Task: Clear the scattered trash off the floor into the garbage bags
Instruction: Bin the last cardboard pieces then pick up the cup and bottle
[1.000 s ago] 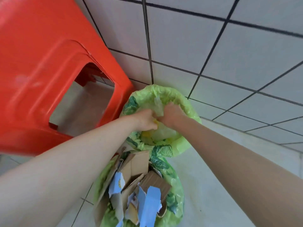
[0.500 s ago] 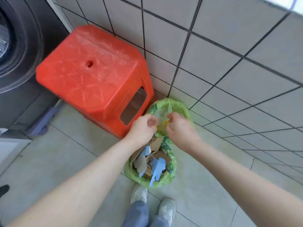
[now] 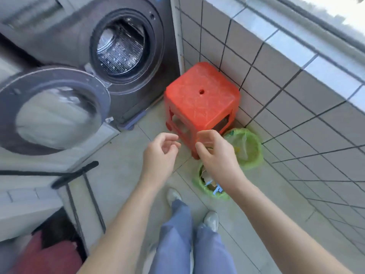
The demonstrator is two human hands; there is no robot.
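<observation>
Both hands hang in the middle of the frame, above the floor and in front of the stool point(image 3: 201, 99). The left hand point(image 3: 161, 151) has loosely curled fingers and holds nothing. The right hand point(image 3: 214, 153) has thumb and fingers bent toward each other as if pinching, but motion blur hides whether anything thin sits between them, so I cannot tell if it holds something.

Two green bags stand right of centre. The far bag point(image 3: 251, 155) sits against the tiled wall just beside the stool, with pale wrappers inside. The near bag point(image 3: 199, 183), partly hidden by the right wrist, holds cardboard and blue paper scraps point(image 3: 214, 189). Both mouths are open.

No loose trash shows on the visible floor tiles point(image 3: 122, 175), so the pickup looks close to done; the step in hand seems to be a check before moving on.

To do it well:
- Look under the stool and along the washer point(image 3: 122, 48) base, where scraps could hide
- If the right fingers do hold a scrap, drop it straight over an open bag, low enough that it does not flutter out
- Press the cardboard down so nothing tips back onto the floor
- Mind the feet point(image 3: 211, 218) near the near bag
</observation>
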